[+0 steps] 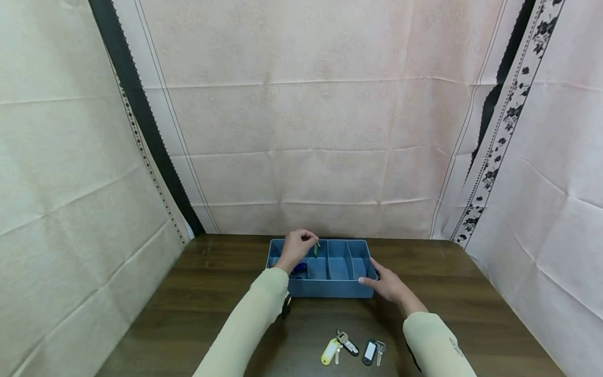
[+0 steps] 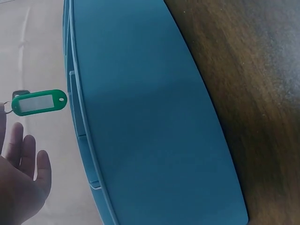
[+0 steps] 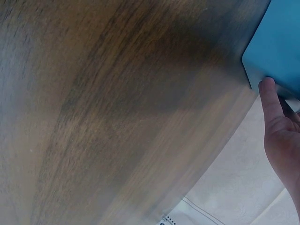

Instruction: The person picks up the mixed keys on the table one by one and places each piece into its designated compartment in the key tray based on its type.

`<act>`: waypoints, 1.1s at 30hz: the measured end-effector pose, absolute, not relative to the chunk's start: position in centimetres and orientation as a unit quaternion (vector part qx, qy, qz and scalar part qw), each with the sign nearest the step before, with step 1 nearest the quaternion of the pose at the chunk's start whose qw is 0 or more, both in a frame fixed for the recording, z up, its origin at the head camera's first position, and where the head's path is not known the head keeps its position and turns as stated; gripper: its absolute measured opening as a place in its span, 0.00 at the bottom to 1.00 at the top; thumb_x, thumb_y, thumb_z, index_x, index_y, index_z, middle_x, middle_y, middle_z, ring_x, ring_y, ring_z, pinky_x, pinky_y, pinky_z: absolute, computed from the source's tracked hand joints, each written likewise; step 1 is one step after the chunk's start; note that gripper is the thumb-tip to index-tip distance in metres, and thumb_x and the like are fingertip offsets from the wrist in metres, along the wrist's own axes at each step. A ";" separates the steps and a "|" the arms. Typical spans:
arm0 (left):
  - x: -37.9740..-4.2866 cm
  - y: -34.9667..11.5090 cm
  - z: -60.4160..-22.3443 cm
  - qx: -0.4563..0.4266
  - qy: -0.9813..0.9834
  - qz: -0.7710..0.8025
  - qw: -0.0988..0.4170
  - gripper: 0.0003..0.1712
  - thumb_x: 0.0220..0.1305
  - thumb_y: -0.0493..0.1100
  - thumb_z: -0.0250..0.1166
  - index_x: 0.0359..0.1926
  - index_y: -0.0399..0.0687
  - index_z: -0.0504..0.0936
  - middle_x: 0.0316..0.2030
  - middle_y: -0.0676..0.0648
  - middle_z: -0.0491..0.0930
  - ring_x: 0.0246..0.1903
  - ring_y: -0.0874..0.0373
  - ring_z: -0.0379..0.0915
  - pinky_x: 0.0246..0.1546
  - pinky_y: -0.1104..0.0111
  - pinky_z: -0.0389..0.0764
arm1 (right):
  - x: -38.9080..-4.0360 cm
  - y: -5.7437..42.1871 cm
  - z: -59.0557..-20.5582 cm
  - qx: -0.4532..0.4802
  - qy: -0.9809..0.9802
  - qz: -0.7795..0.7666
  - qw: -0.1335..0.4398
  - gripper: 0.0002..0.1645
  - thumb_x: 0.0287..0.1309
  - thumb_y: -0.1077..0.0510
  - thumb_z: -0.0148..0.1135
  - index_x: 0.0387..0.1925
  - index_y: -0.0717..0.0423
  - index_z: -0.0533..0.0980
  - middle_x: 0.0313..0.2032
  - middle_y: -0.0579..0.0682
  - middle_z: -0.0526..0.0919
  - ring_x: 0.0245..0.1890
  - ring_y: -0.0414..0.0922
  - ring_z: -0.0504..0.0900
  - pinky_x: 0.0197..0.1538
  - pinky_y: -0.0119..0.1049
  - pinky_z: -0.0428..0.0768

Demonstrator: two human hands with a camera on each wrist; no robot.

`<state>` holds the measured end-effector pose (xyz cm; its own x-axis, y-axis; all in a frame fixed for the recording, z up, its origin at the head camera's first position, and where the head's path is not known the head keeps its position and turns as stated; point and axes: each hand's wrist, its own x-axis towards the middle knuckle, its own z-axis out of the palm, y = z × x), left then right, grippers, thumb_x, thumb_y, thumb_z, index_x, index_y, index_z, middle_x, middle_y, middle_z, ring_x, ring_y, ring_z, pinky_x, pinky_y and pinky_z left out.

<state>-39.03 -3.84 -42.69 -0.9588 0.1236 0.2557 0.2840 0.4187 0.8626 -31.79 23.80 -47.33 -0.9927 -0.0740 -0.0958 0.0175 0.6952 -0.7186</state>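
Observation:
My left hand [image 1: 294, 248] is over the blue divided box [image 1: 330, 289], pinching the ring of a green key tag [image 2: 40, 102] between thumb and finger. The tag has a white label and hangs just above a middle compartment, with part of a key behind it. The other fingers are spread loosely in the left wrist view. My right hand [image 1: 388, 283] grips the box's right end, thumb [image 3: 268, 86] against the front wall and fingers along the side. A dark blue object [image 1: 299, 268] lies in a left compartment, partly hidden by the left arm.
Nearer the person on the wooden table [image 1: 226, 314] lie keys with a yellow tag [image 1: 329, 352], a black tag [image 1: 350, 347] and another black tag [image 1: 369, 353]. A pale cloth [image 1: 330, 131] hangs behind the table, with more cloth at both sides.

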 end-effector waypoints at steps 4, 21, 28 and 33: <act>-39.1 -3.9 -42.8 -0.122 -0.841 -0.522 0.074 0.09 0.69 0.46 0.65 0.42 0.48 0.87 0.42 0.51 0.80 0.39 0.55 0.74 0.41 0.62 0.78 | -31.8 23.8 -47.3 -0.017 0.919 -0.390 0.059 0.60 0.59 0.30 0.60 0.78 0.55 0.47 0.72 0.70 0.55 0.69 0.72 0.55 0.62 0.70 0.60; -38.7 -4.8 -42.3 -0.133 -0.836 -0.528 0.072 0.08 0.68 0.47 0.65 0.42 0.50 0.87 0.43 0.53 0.81 0.43 0.56 0.75 0.47 0.60 0.79 | -31.7 23.8 -47.2 -0.019 0.918 -0.392 0.059 0.59 0.60 0.31 0.60 0.78 0.55 0.46 0.72 0.70 0.54 0.69 0.72 0.54 0.63 0.70 0.59; -38.1 -5.8 -42.2 -0.132 -0.841 -0.520 0.071 0.09 0.69 0.49 0.65 0.44 0.54 0.86 0.46 0.52 0.81 0.46 0.56 0.75 0.50 0.59 0.78 | -31.8 23.9 -47.4 -0.021 0.918 -0.391 0.061 0.55 0.64 0.35 0.60 0.78 0.55 0.46 0.72 0.70 0.54 0.70 0.72 0.54 0.63 0.70 0.59; -37.7 -6.9 -42.6 -0.140 -0.855 -0.496 0.066 0.13 0.68 0.52 0.65 0.49 0.53 0.84 0.54 0.50 0.78 0.57 0.52 0.72 0.58 0.54 0.73 | -31.8 23.9 -47.3 -0.024 0.917 -0.392 0.060 0.60 0.60 0.30 0.60 0.78 0.56 0.46 0.72 0.71 0.54 0.69 0.72 0.54 0.64 0.69 0.59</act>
